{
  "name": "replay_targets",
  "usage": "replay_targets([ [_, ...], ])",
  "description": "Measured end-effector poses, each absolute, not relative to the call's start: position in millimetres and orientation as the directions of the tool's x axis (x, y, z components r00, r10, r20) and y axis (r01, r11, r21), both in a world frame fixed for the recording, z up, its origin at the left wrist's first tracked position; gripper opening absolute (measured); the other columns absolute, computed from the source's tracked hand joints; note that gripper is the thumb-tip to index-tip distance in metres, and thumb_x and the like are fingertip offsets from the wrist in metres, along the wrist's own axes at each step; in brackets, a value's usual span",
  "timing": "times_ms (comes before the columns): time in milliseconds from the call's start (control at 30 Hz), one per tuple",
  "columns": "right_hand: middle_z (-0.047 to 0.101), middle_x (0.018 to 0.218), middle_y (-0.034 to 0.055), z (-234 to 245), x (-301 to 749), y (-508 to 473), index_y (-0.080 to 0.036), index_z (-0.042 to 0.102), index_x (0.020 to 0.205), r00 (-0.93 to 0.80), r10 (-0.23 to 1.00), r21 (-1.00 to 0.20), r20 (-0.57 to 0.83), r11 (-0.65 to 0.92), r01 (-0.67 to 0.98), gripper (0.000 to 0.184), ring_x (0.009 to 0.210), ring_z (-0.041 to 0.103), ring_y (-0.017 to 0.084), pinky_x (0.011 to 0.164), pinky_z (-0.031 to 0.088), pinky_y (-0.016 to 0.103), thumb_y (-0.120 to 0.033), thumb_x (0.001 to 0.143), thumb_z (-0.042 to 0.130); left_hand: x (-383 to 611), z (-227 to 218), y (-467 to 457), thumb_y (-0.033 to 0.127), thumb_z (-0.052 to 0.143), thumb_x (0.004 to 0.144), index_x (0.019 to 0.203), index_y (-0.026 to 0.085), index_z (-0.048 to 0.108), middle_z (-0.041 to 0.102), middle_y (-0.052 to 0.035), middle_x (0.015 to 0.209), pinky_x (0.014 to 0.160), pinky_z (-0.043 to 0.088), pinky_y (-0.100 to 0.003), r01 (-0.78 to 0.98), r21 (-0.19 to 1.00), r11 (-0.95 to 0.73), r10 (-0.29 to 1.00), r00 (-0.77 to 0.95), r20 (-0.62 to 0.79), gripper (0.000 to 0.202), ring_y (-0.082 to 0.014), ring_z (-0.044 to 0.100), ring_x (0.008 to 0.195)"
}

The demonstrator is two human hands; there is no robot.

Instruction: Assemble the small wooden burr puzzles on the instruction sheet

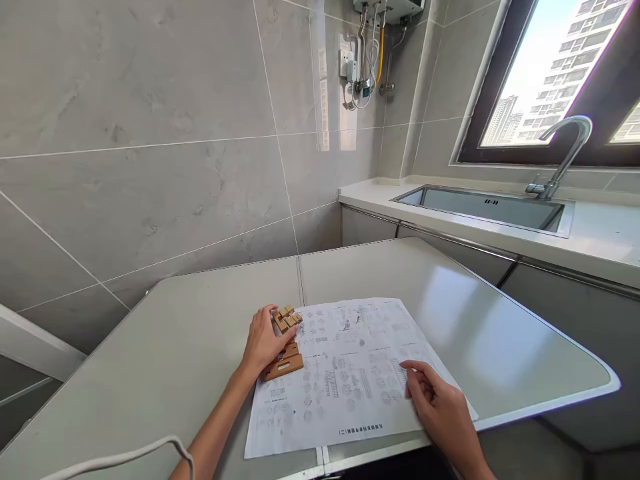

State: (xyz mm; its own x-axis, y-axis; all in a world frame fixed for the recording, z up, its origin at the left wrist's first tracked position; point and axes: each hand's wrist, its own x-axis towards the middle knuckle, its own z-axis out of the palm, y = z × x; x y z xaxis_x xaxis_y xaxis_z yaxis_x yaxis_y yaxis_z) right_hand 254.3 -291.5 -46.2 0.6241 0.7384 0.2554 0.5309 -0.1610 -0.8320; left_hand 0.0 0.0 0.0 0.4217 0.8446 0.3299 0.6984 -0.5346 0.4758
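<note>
Blocks (287, 320) at lower centre, pinched in your left hand (261, 340), the nearer one; wooden board (296, 363) just below, long axis left-to-right. Your right hand (441, 401), lower right, curls loosely, seemingly empty.

White rectangular printed paper sheet (357, 417) lay on pale flat table (225, 287) — brown wooden blocks (287, 319) at sheet's left edge, rectangular metal sink (566, 220) behind table, right.

A printed sheet (360, 407) lies on the pale, seamed table (215, 300).
</note>
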Motion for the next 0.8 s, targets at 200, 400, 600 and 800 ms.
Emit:
replay_targets([
  [200, 0.067, 0.064, -0.0021, -47.5, 255.2, -291.8, -0.025, 0.071, 0.106, 0.619, 0.741, -0.828, 0.259, -0.159, 0.537, 0.034, 0.053, 0.061, 0.018, 0.056, 0.05, 0.025, -0.05, 0.104, 0.049, 15.9, -1.9, 10.8, 0.058, 0.08, 0.078, 0.128, 0.025, 0.056, 0.07, -0.0114, 0.132, 0.098, 0.054, -0.045, 0.712, 0.51, -0.482, 0.875, 0.417, 0.245, 0.065, -0.0347, 0.067, 0.121],
  [400, 0.068, 0.064, -0.0013, -48.7, 256.2, -292.6, -0.024, 0.072, 0.106, 0.621, 0.734, -0.831, 0.274, -0.145, 0.537, 0.037, 0.053, 0.063, 0.018, 0.056, 0.052, 0.025, -0.053, 0.104, 0.048, 20.3, -0.8, 16.1, 0.053, 0.083, 0.077, 0.129, 0.027, 0.055, 0.071, -0.0099, 0.135, 0.099, 0.055, -0.045, 0.703, 0.526, -0.479, 0.876, 0.42, 0.237, 0.064, -0.0336, 0.067, 0.125],
  [600, 0.069, 0.065, -0.0006, -46.1, 256.2, -292.3, -0.024, 0.072, 0.107, 0.61, 0.747, -0.831, 0.263, -0.147, 0.537, 0.038, 0.055, 0.064, 0.018, 0.057, 0.052, 0.026, -0.053, 0.105, 0.048, 18.0, 0.3, 16.1, 0.051, 0.081, 0.08, 0.125, 0.025, 0.059, 0.073, -0.0108, 0.132, 0.1, 0.055, -0.047, 0.681, 0.533, -0.502, 0.864, 0.427, 0.269, 0.056, -0.0333, 0.068, 0.122],
  [800, 0.068, 0.066, -0.0009, -47.3, 256.2, -291.6, -0.025, 0.071, 0.107, 0.613, 0.749, -0.83, 0.253, -0.157, 0.535, 0.035, 0.056, 0.063, 0.019, 0.057, 0.051, 0.026, -0.051, 0.105, 0.048, 16.5, 7.7, 15.9, 0.05, 0.082, 0.08, 0.123, 0.023, 0.062, 0.074, -0.0116, 0.127, 0.104, 0.054, -0.05, 0.649, 0.552, -0.523, 0.851, 0.422, 0.311, 0.055, -0.0344, 0.069, 0.12],
])
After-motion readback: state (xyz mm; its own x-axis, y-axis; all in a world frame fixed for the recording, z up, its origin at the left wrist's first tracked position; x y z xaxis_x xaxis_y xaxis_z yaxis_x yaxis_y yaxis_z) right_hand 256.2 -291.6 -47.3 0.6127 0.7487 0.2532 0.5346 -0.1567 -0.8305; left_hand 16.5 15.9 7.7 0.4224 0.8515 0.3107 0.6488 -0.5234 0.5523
